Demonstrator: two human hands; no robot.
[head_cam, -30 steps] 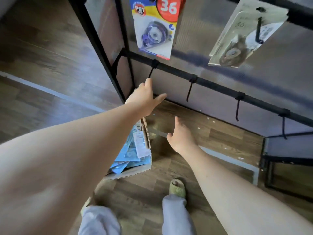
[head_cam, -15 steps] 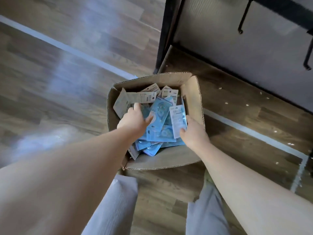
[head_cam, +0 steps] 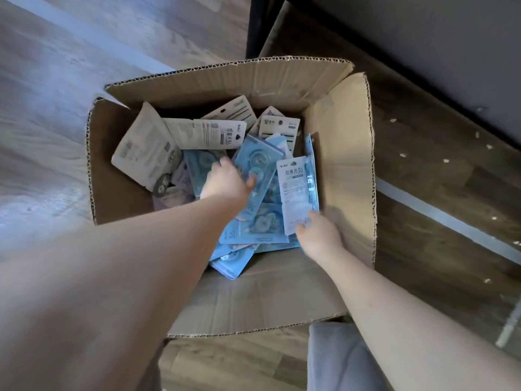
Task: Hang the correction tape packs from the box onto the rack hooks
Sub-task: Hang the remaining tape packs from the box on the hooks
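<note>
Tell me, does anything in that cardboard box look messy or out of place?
Yes. The blue and beige correction tape packs lie jumbled in the brown cardboard box, overlapping, some face down. Pale specks litter the wooden floor beside it. Both hands, left and right, each grip a pack.

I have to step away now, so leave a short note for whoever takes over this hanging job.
Left hand pinches a blue pack in the cardboard box. Right hand grips the bottom edge of a pale pack, back side up. Many packs, blue and beige, lie loose in the box on the floor. The rack hooks are out of view, so hung packs cannot be counted. Left: lift both packs, hang them, then the rest.
</note>
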